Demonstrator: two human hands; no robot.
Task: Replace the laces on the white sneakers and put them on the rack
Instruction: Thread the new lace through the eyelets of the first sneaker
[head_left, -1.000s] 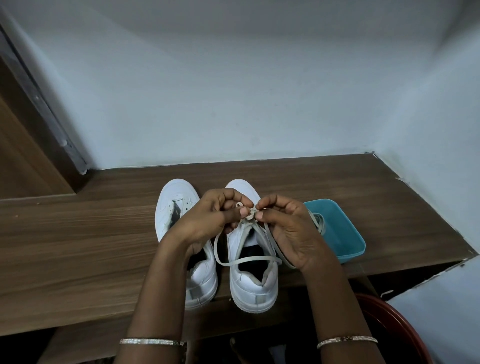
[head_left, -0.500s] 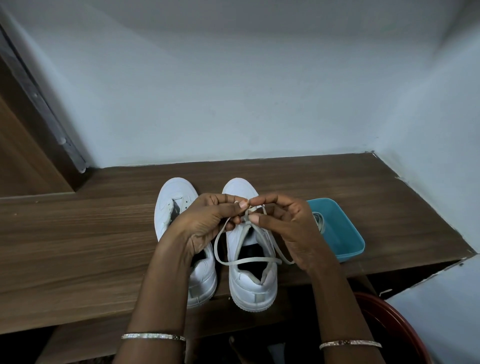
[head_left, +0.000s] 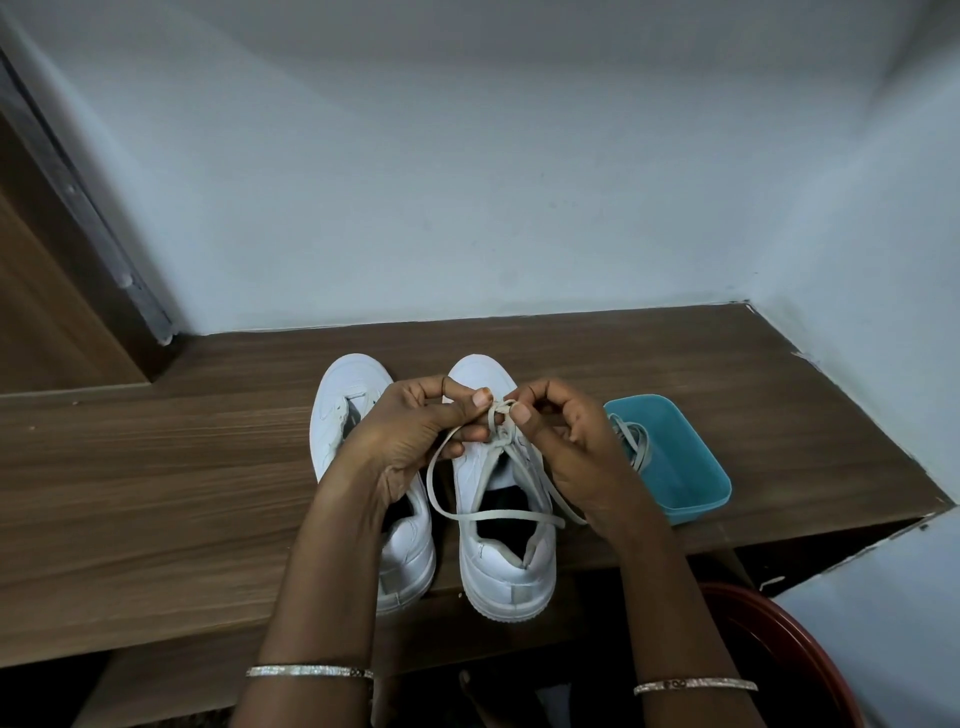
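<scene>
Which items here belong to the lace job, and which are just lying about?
In use: right sneaker, lace, left hand, right hand, left sneaker, teal tub holding another lace.
Lying about: red basin, wooden shelf.

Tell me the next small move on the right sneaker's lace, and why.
Probably pull the lace through and snug. Both hands, left hand and right hand, pinch it above the right sneaker, and a long slack loop hangs across the shoe's opening. The left sneaker shows no lace.
</scene>
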